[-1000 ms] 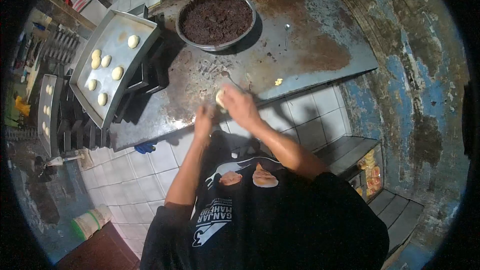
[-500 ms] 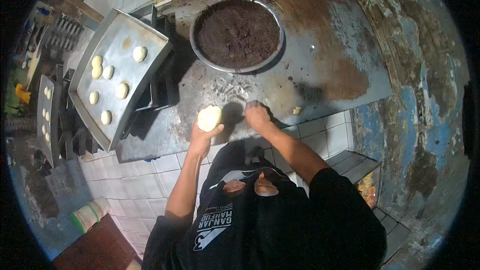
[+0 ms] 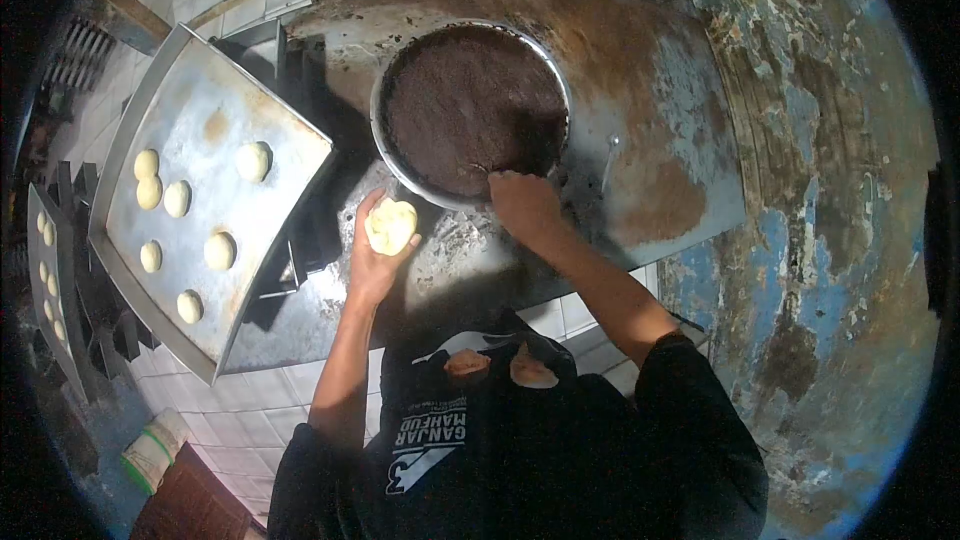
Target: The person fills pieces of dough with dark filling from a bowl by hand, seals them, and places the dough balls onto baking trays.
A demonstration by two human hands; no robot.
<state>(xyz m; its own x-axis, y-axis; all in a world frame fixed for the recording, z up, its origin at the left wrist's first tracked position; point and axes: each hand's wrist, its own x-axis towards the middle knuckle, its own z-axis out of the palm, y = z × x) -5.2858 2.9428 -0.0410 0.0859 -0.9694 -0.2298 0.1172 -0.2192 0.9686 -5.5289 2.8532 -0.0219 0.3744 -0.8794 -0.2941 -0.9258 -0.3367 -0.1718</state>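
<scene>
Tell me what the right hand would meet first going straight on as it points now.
Most likely the dark mass in the metal bowl: the right hand is at the near rim, pointing inward. It may already touch the mass; depth is unclear.

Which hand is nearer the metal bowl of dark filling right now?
Right. The right hand is at the near rim of the metal bowl, beside the dark filling. The left hand is apart from the bowl, off its near-left side, holding a dough piece.
</scene>
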